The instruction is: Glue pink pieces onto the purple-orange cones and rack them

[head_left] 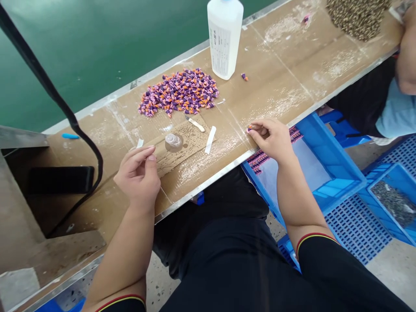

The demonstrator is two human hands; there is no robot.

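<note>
A small orange-and-purple piece (249,129) is gripped between the closed fingertips of the right hand (270,139), at the near edge of the surface (279,73). The left hand (138,175) is half-closed over stained cardboard (195,138); whether anything is held cannot be told. A heap of similar pieces (178,92) is kept within reach, further left.

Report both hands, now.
Left hand over cardboard scrap, nothing visible held. Right hand pinching small orange-purple piece at bench edge. Nothing blocking.

Set on the long workbench (279,56): tall plastic bottle (225,39), small moulded pieces (178,92) heaped just left, flat cardboard scrap (182,147) laid right before them!
</note>
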